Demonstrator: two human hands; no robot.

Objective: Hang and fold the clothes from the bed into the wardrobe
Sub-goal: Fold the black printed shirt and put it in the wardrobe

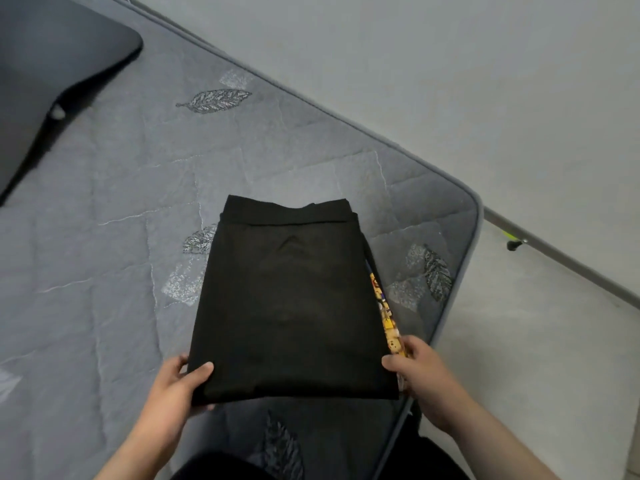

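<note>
A person is looking down at a grey quilted bed [104,209]. A black garment [291,299] is sitting near the bed's corner, folded into a tidy rectangle with its waistband edge pointing away. The left hand [173,382] is holding the near left corner, its grip closing with the thumb on top and the fingers curling underneath. The right hand [420,370] is holding the near right corner the same way. Its grip is also touching a strip of yellow printed cloth [386,317] peeking out just under the garment's right edge (whether this is a second folded piece or part of the same one is not clear). It is hard to tell whether the garment is resting on the bed or lifting off it. A dark flat slab [52,64] is lying at the bed's far left, and pale floor [554,358] is showing to the right. Folding of this piece is looking finished. Carrying it to the wardrobe, which is not in view, is seemingly what is remaining, and any other clothes waiting are outside this view.
</note>
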